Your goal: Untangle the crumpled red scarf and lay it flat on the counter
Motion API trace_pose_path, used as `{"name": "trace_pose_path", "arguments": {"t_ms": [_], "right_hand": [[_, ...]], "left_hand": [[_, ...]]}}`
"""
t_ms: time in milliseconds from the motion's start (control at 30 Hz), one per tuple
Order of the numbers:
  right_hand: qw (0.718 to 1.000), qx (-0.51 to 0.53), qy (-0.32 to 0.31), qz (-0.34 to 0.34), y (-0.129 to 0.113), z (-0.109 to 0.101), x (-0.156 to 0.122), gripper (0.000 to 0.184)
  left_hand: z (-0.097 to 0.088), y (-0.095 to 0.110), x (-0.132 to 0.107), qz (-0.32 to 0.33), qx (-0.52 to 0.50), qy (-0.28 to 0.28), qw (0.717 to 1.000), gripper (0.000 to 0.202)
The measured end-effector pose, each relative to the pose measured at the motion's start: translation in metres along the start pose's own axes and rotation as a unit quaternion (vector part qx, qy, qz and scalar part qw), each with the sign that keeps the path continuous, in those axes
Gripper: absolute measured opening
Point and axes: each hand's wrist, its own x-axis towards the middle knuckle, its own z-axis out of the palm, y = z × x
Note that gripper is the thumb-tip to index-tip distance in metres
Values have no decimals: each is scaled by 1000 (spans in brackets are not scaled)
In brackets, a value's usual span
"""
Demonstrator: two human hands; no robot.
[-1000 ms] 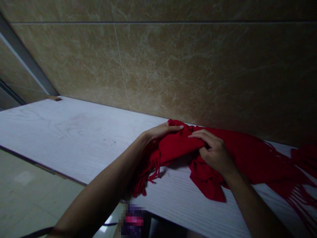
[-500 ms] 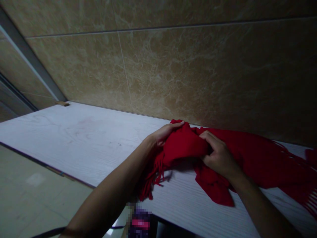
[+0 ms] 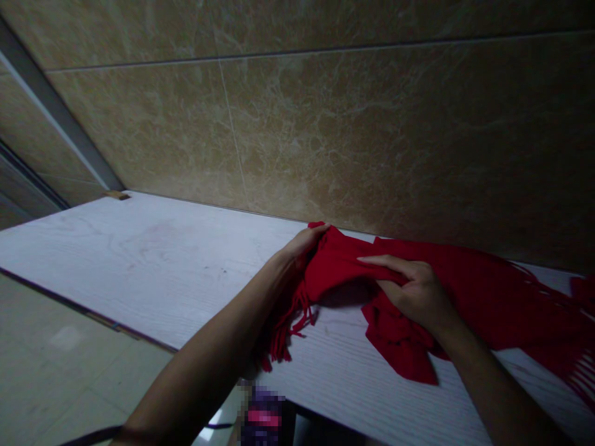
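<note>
A red fringed scarf (image 3: 344, 266) lies bunched on a white wood-grain table top (image 3: 139, 260), its long end trailing off to the right. My left hand (image 3: 304, 243) grips a raised fold of it near the back edge, above a tassel of fringe (image 3: 288, 328). My right hand (image 3: 416, 291) holds the same fold further right, with the fingers stretched across the cloth and the thumb tucked beneath. A loose flap of scarf (image 3: 400, 347) hangs under that hand.
A beige marble-look tile wall (image 3: 372, 136) rises straight behind the table. A small wooden piece (image 3: 117, 195) lies in the far left corner. Pale floor (image 3: 69, 359) shows below the table's near edge, with a dark cord (image 3: 93, 435) and a pixelated purple-pink patch (image 3: 263, 415) at the bottom.
My hands have drawn apart along the fold, the left sliding left and the right moving right. The right fingers now lie straighter across the scarf, and the cloth looks pulled tauter.
</note>
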Motion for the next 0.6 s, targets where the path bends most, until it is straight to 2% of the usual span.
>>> {"name": "trace_pose_path", "arguments": {"t_ms": [133,233,333,467,533,600], "right_hand": [[998,-26,56,12,2,-4,0,46],[996,-24,89,19,5,-4,-1,53],[996,-12,90,21,4,-4,-1,44],[996,-29,78,20,4,-7,-1,28],[995,-44,82,25,7,-9,-1,25],[992,-62,102,37,13,-10,-2,21]], "left_hand": [[-3,0,0,12,22,-24,999,20],[-7,-2,-1,65,63,-30,995,19],[-9,-4,-1,101,109,-19,989,19],[-7,-2,-5,109,113,-3,988,26],[-5,2,-10,111,118,-18,987,29],[-2,5,-17,96,148,-62,982,33]]}}
